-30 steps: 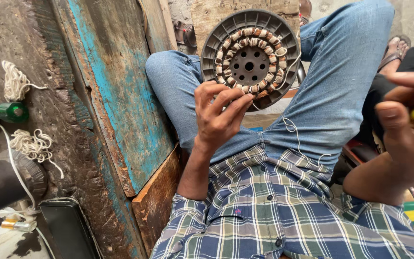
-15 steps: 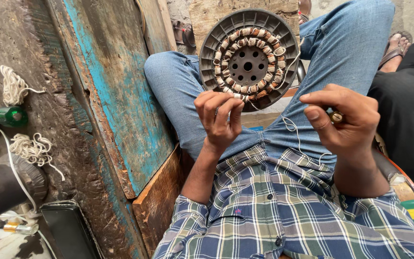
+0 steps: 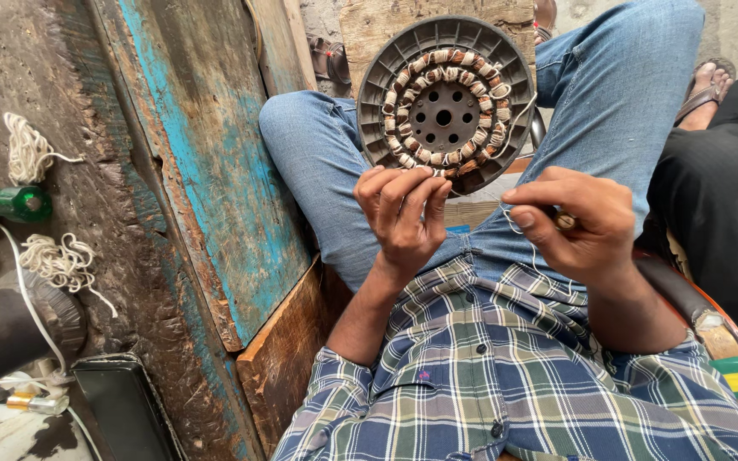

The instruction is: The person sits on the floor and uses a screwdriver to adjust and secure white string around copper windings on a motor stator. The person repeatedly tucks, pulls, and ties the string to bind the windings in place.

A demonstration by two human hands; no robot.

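A round dark motor stator (image 3: 446,102) with a ring of copper coils tied in white thread stands on edge between my jeans-clad knees. My left hand (image 3: 403,213) is raised just below its rim, fingers pinched together near the lowest coils. My right hand (image 3: 578,224) sits to the right at the same height, fingers closed on a small brownish tool and a thin white thread (image 3: 518,224) that runs up toward the stator. Whether the left fingers hold the thread is unclear.
A worn wooden board with peeling blue paint (image 3: 207,171) leans at my left. Bundles of white string (image 3: 61,260), a green bottle (image 3: 2,202) and a dark pipe (image 3: 2,337) lie far left. Another person's dark-clad leg (image 3: 728,213) and sandalled foot (image 3: 706,85) are at right.
My right hand has come in from the far right toward the middle, level with the left hand. The left hand stayed under the stator, its fingers drawing together.
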